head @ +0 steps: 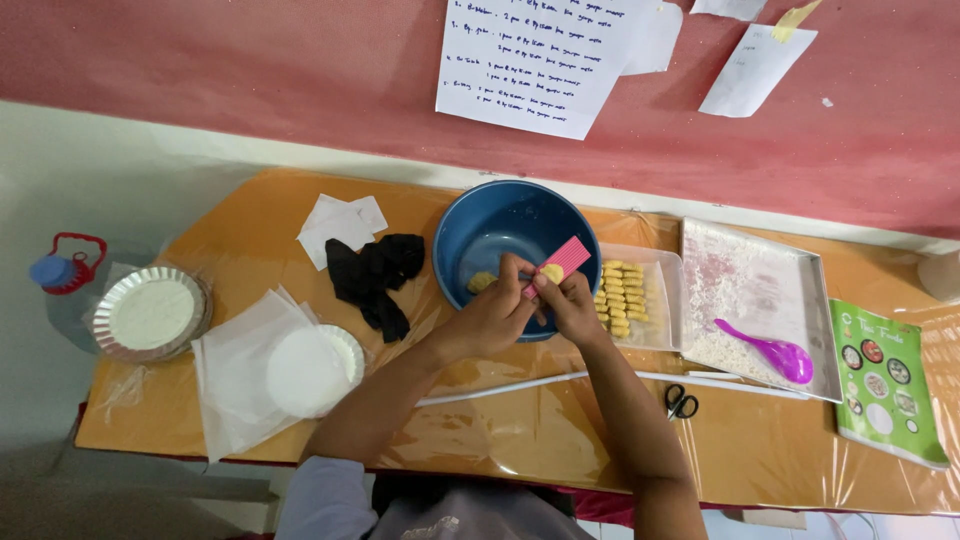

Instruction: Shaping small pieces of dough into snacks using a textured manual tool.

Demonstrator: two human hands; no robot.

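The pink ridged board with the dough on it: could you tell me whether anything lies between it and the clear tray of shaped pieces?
Nothing visible does. Both hands, left and right, hold the pink ridged board with its dough piece over the blue bowl's right rim; the clear tray sits directly beside it.

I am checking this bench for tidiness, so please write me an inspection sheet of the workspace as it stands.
Surface: table under a clear plastic sheet, wrinkled.
Job's things: pink ridged board and a yellow dough piece held over the blue bowl; more dough in the bowl; rows of shaped pieces in the clear tray.
Clutter: black cloth, white paper squares, foil pans, floured metal tray with purple spoon, scissors, green leaflet.
Grippers: left hand and right hand together at the board.
Cables: nothing seen.
Surroundings: red wall with pinned papers; water bottle off the table's left end.
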